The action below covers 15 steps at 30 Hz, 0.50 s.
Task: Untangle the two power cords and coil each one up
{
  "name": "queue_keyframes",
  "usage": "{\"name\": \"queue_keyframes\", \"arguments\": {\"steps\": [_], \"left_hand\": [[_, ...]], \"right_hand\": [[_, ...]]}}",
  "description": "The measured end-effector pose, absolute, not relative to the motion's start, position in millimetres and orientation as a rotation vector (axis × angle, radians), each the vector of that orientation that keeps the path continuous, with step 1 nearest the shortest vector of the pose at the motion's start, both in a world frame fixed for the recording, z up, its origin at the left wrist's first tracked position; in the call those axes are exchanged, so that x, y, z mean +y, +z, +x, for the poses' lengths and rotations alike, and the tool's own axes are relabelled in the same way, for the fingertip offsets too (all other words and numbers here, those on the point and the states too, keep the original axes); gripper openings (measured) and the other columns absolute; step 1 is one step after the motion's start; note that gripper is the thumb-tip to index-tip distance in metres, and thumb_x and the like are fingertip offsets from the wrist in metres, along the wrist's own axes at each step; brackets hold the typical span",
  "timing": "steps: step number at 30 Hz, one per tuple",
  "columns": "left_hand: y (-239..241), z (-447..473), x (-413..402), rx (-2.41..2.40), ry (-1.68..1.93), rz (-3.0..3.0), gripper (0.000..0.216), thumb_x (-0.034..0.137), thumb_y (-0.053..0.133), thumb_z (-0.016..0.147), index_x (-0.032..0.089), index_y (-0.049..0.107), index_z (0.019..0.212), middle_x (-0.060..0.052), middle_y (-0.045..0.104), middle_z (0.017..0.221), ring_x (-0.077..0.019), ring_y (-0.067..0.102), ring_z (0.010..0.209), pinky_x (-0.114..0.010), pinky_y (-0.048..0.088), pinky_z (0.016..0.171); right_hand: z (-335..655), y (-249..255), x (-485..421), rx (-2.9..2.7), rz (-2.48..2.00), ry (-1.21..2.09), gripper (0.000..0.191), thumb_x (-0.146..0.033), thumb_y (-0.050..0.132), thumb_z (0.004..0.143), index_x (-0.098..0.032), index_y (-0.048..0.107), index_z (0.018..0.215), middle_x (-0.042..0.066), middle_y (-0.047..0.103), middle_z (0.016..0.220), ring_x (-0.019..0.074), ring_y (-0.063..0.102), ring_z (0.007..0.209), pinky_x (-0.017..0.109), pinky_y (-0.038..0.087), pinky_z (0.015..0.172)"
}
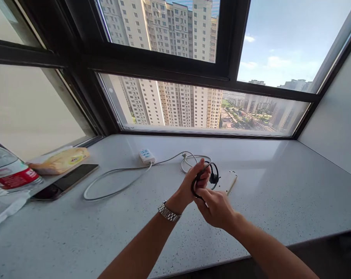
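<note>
My left hand [192,181], with a metal watch [169,212] on its wrist, is closed around a loop of black cable [194,186]. My right hand [217,207] pinches the lower part of that loop, close against the left one. A black plug [214,178] on the cable shows just beyond the fingers, over the counter. Part of the cable is hidden inside both hands. Beside the plug, to the right, lies a flat pale object [232,182] with a tan edge; its kind is unclear.
A white power strip [147,156] with a long looped grey-white cord [110,198] rests on the speckled counter [280,201]. On the left are a phone [66,181], a yellowish soft packet [62,161] and a clear bottle with a red label [18,178]. Windows [175,69] rise behind.
</note>
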<state>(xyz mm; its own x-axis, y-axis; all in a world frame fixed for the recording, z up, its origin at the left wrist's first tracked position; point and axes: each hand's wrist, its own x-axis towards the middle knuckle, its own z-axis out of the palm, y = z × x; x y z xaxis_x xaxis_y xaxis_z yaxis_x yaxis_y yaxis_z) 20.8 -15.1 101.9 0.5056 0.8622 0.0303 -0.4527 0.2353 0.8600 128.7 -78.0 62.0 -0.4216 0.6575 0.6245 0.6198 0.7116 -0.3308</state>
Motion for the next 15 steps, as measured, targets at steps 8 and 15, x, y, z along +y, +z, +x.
{"name": "queue_keyframes", "arguments": {"steps": [8,15], "left_hand": [[172.8,-36.5,-25.1,0.369,1.131,0.776,0.025,0.016,0.046,0.083,0.018,0.038,0.059,0.005,0.038,0.05,-0.0082,0.044,0.044,-0.02,0.041,0.044],[227.9,-91.7,-21.0,0.495,1.406,0.836,0.038,0.017,0.017,0.096,0.018,0.041,0.067,0.009,0.026,0.039,-0.0039,0.023,0.024,-0.016,0.026,0.029]], "right_hand": [[147.5,39.2,-65.1,-2.064,-0.87,1.309,0.038,-0.052,0.053,0.082,-0.015,0.061,0.082,-0.001,0.055,0.062,0.0109,0.051,0.056,0.022,0.041,0.054],[161.7,20.7,-48.8,-2.311,-1.159,0.75,0.026,-0.038,0.055,0.084,-0.016,0.061,0.07,-0.002,0.049,0.056,0.0092,0.041,0.053,0.022,0.033,0.055]]}}
